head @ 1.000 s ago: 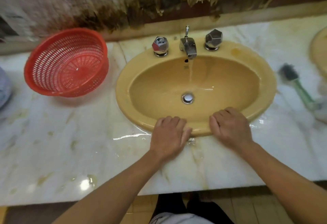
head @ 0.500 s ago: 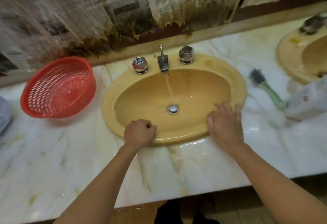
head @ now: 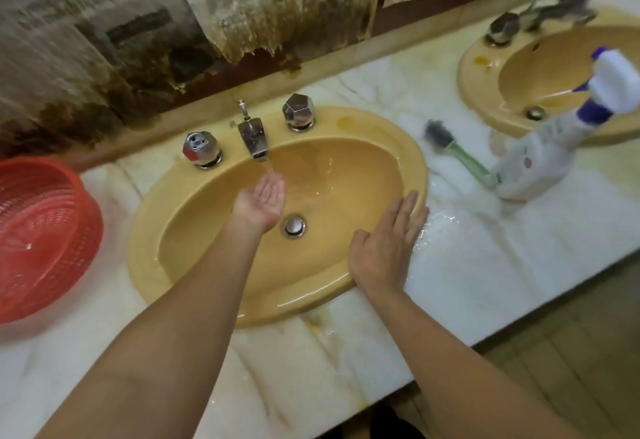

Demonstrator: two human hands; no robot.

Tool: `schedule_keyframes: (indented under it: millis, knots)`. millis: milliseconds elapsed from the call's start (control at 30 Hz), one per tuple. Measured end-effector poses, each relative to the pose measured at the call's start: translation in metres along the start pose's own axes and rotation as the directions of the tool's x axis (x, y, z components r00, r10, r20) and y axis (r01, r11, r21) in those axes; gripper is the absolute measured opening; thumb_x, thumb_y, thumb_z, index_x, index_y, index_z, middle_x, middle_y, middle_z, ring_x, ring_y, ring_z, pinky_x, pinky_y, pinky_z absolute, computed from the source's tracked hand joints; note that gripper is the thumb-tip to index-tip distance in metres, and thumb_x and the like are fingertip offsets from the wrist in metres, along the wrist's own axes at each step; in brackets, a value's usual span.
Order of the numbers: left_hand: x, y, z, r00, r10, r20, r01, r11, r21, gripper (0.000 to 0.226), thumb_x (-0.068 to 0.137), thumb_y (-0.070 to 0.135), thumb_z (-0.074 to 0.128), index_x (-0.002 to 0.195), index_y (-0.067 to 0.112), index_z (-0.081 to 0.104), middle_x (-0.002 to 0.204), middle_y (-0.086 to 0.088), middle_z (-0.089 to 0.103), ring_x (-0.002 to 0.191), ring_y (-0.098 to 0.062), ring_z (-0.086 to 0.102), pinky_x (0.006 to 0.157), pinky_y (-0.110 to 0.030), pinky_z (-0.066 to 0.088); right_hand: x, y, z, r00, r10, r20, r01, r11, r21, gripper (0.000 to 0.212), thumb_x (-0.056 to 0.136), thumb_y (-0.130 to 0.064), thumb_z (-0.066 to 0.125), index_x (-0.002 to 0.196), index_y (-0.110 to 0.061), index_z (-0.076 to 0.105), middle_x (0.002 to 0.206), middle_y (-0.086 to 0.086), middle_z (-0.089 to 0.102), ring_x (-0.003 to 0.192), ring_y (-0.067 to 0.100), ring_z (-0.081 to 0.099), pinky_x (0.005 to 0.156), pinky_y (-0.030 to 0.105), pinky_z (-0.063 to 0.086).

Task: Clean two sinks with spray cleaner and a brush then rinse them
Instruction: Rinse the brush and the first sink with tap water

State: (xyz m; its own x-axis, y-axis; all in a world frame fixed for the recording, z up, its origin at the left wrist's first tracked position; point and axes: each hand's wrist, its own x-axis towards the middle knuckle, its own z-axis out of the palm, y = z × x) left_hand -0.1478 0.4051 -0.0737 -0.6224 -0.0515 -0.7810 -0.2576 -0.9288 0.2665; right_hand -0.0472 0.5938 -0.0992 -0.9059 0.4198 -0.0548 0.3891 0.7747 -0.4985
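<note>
Brush (head: pixel 459 151) diagonal, bristles rearward-left, handle seemingly touching spray bottle (head: pixel 540 158).

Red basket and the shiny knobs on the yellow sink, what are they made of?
The red basket looks like moulded plastic: it is glossy, one even colour, with rows of thin slots. The knobs seem to be chrome-plated metal, since their flat facets mirror the light, though plated plastic cannot be ruled out.

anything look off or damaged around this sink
Yes. The newspaper on the wall behind the sink is stained brown and ragged along its lower edge, and water lies spilled on the counter beside the right hand.
</note>
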Motion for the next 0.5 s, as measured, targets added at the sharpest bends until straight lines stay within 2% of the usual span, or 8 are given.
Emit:
schedule_keyframes:
  millis: [67,167,300,400,433,467,500]
  knots:
    - [0.001,0.004,0.000,0.999,-0.043,0.001,0.043,0.999,-0.007,0.050,0.111,0.032,0.027,0.119,0.001,0.064,0.114,-0.015,0.073,0.102,-0.026,0.072,0.090,-0.032,0.059,-0.001,0.000,0.001,1.000,-0.004,0.002,0.004,1.000,0.003,0.080,0.085,-0.020,0.044,0.156,0.003,0.015,0.167,0.012,-0.004,0.151,0.040,-0.010,0.125,0.047,0.004]
    - [0.004,0.009,0.003,0.997,-0.072,0.007,0.072,0.997,-0.007,0.049,0.111,0.031,0.027,0.118,-0.001,0.064,0.102,-0.016,0.076,0.095,-0.026,0.075,0.081,-0.032,0.062,0.000,-0.001,0.001,0.999,0.012,0.032,-0.012,1.000,-0.006,0.081,0.086,-0.021,0.046,0.158,0.000,0.014,0.167,0.008,-0.009,0.151,0.037,-0.014,0.125,0.044,0.002]
    - [0.004,0.012,0.006,0.997,-0.081,0.014,0.082,0.997,-0.016,0.040,0.110,0.025,0.039,0.116,-0.007,0.063,0.105,-0.019,0.075,0.093,-0.030,0.076,0.075,-0.036,0.063,-0.001,0.000,0.000,1.000,0.004,0.024,-0.004,0.999,-0.031,0.081,0.087,-0.022,0.047,0.158,0.000,0.013,0.167,0.009,-0.010,0.151,0.037,-0.015,0.125,0.046,0.000]
    - [-0.001,0.019,0.011,0.995,-0.097,0.027,0.098,0.995,-0.033,0.034,0.108,0.020,0.045,0.121,-0.006,0.061,0.101,-0.021,0.076,0.091,-0.031,0.076,0.080,-0.034,0.062,-0.001,-0.002,0.000,0.999,0.010,0.037,-0.008,0.999,-0.046,0.080,0.089,-0.023,0.046,0.158,-0.002,0.012,0.167,0.008,-0.012,0.151,0.036,-0.017,0.125,0.046,0.001]
    - [-0.007,0.019,0.013,0.993,-0.105,0.055,0.106,0.994,-0.013,0.038,0.108,0.027,0.045,0.120,-0.005,0.062,0.102,-0.020,0.076,0.092,-0.030,0.076,0.082,-0.032,0.062,0.000,-0.002,0.001,0.999,0.012,0.041,-0.009,0.999,-0.053,0.080,0.089,-0.024,0.046,0.158,-0.002,0.013,0.167,0.008,-0.013,0.151,0.036,-0.018,0.125,0.046,0.001]
    - [-0.015,0.014,0.015,0.989,-0.120,0.087,0.112,0.990,0.086,0.044,0.107,0.033,0.043,0.116,-0.005,0.064,0.102,-0.019,0.076,0.091,-0.029,0.076,0.080,-0.030,0.062,0.000,-0.002,0.001,0.999,0.012,0.044,-0.010,0.998,-0.061,0.079,0.090,-0.025,0.046,0.158,-0.002,0.013,0.167,0.008,-0.013,0.151,0.036,-0.018,0.125,0.046,0.001]
    - [-0.029,0.004,0.016,0.983,-0.133,0.123,0.095,0.957,0.274,0.046,0.108,0.034,0.040,0.110,-0.004,0.066,0.101,-0.018,0.075,0.090,-0.028,0.075,0.077,-0.030,0.062,0.000,-0.001,0.001,0.999,0.012,0.044,-0.009,0.998,-0.065,0.079,0.090,-0.024,0.047,0.158,-0.002,0.014,0.167,0.008,-0.012,0.151,0.036,-0.017,0.125,0.046,0.000]
